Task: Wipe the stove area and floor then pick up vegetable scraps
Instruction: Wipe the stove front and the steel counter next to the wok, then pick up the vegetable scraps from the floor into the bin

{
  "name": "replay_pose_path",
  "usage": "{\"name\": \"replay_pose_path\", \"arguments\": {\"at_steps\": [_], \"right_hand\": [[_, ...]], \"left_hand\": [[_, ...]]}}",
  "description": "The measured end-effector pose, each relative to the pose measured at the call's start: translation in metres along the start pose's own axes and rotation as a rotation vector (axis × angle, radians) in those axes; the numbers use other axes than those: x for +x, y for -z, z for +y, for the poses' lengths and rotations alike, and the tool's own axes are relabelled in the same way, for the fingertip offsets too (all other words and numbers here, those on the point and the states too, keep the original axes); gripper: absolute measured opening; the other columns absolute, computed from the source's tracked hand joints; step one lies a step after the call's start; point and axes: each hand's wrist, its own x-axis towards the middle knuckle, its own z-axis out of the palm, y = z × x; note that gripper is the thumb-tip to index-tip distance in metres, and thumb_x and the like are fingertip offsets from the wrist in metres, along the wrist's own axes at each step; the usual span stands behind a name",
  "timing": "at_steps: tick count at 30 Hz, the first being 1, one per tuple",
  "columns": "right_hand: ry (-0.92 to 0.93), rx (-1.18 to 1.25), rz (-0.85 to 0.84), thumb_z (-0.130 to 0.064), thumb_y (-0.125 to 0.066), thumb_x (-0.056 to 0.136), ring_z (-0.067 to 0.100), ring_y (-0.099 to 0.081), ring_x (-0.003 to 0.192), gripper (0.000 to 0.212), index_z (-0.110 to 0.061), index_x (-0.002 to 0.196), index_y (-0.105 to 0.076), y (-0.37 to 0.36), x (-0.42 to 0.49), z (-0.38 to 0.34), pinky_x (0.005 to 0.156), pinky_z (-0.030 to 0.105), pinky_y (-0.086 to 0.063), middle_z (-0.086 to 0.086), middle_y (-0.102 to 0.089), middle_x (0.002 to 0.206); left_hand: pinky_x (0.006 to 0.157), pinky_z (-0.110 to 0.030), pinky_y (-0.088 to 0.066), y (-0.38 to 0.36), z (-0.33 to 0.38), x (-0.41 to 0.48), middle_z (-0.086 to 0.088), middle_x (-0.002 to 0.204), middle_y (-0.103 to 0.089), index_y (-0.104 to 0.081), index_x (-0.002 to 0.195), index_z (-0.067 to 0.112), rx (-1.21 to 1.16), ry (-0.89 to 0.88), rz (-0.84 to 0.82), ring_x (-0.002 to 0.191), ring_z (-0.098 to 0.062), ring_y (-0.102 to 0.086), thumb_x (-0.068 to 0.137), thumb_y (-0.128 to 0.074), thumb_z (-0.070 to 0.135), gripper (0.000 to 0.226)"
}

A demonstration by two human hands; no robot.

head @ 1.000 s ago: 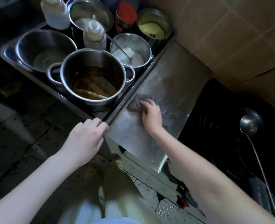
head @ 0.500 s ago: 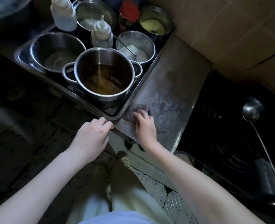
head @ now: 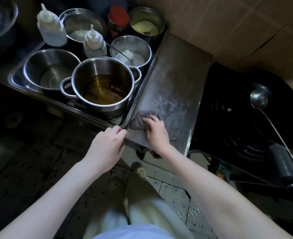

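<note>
A grey cloth (head: 139,120) lies on the steel counter (head: 175,83) beside the stove, near its front left corner. My right hand (head: 155,131) presses flat on the cloth, fingers spread over it. My left hand (head: 106,147) rests on the counter's front edge, fingers curled over the rim of the metal tray (head: 13,78). A smeared wet patch shows on the steel just beyond the cloth. The black stove (head: 242,118) sits to the right of the counter. The tiled floor (head: 173,194) lies below, dark and speckled.
The tray holds a steel pot of brown liquid (head: 104,87), an empty pot (head: 51,69), bowls of white and yellow powder, two squeeze bottles (head: 94,44) and a red-lidded jar (head: 118,21). A ladle (head: 259,100) lies across the stove. My legs and feet stand below the counter.
My right hand has dragged the cloth toward the counter's front left corner. The left hand has stayed on the front edge.
</note>
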Motion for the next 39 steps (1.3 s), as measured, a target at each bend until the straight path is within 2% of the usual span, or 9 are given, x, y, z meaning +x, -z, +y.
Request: {"name": "replay_pose_path", "arguments": {"at_steps": [3,10,15,19,26,29,33,39], "right_hand": [[-0.024,-0.005,-0.007,-0.002,-0.046,0.092,0.030,-0.039,0.125,0.046,-0.022,0.133,-0.051,0.002,0.000,-0.003,0.091,0.047,-0.049,0.003,-0.040,0.147],[-0.038,-0.039,-0.055,0.000,-0.048,0.091,0.031,-0.040,0.121,0.051,-0.027,0.134,-0.049,-0.002,-0.029,0.006,0.088,0.045,-0.049,0.000,-0.037,0.148],[-0.007,-0.069,-0.078,-0.009,-0.052,0.093,0.030,-0.041,0.120,0.051,-0.029,0.138,-0.042,0.005,-0.047,0.013,0.087,0.043,-0.050,-0.002,-0.031,0.153],[0.046,-0.048,-0.001,-0.015,-0.055,0.090,0.030,-0.043,0.123,0.049,-0.022,0.137,-0.045,0.019,-0.064,0.020,0.090,0.042,-0.049,0.002,-0.036,0.150],[-0.116,-0.064,0.122,-0.017,-0.051,0.093,0.027,-0.039,0.129,0.048,-0.022,0.140,-0.042,0.057,-0.115,0.081,0.109,0.039,-0.035,0.000,-0.042,0.147],[-0.217,-0.080,0.131,-0.022,-0.048,0.096,0.023,-0.034,0.134,0.047,-0.026,0.142,-0.039,0.066,-0.146,0.113,0.110,0.037,-0.032,-0.004,-0.037,0.150],[-0.328,-0.078,0.145,-0.021,-0.047,0.097,0.022,-0.030,0.136,0.048,-0.027,0.143,-0.036,0.076,-0.196,0.153,0.111,0.039,-0.028,-0.005,-0.035,0.151],[-0.518,-0.048,0.224,-0.016,-0.046,0.095,0.022,-0.032,0.134,0.047,-0.026,0.141,-0.039,0.092,-0.275,0.209,0.112,0.039,-0.028,-0.004,-0.039,0.148]], "left_hand": [[0.074,-0.034,-0.048,-0.002,0.002,0.006,-0.003,0.108,-0.058,-0.059,0.111,0.015,0.004,-0.037,-0.010,0.092,-0.023,-0.057,0.089,-0.054,0.014,0.022],[0.065,-0.032,-0.041,-0.003,0.015,0.017,-0.006,0.103,-0.060,-0.061,0.110,0.013,0.020,-0.123,-0.013,0.084,-0.026,-0.057,0.087,-0.056,0.009,0.024],[0.063,-0.031,-0.039,-0.006,0.026,0.026,-0.004,0.101,-0.060,-0.061,0.107,0.015,0.080,-0.176,-0.029,0.082,-0.025,-0.057,0.087,-0.054,0.013,0.021],[0.068,-0.034,-0.045,-0.011,0.036,0.041,-0.003,0.105,-0.057,-0.056,0.111,0.017,0.146,-0.198,-0.064,0.089,-0.025,-0.056,0.089,-0.050,0.017,0.022],[0.075,-0.035,-0.040,-0.028,0.085,0.067,-0.004,0.115,-0.052,-0.049,0.120,0.018,0.284,-0.273,-0.128,0.103,-0.027,-0.051,0.090,-0.047,0.019,0.031],[0.082,-0.036,-0.041,-0.042,0.117,0.072,-0.003,0.118,-0.051,-0.049,0.122,0.019,0.286,-0.334,-0.143,0.107,-0.027,-0.050,0.091,-0.046,0.021,0.032],[0.083,-0.033,-0.040,-0.066,0.166,0.066,-0.001,0.120,-0.050,-0.046,0.127,0.021,0.315,-0.453,-0.164,0.106,-0.025,-0.049,0.092,-0.046,0.021,0.035],[0.091,-0.032,-0.038,-0.110,0.251,0.046,0.001,0.129,-0.043,-0.038,0.135,0.023,0.298,-0.611,-0.289,0.116,-0.023,-0.045,0.094,-0.043,0.021,0.041]]}}
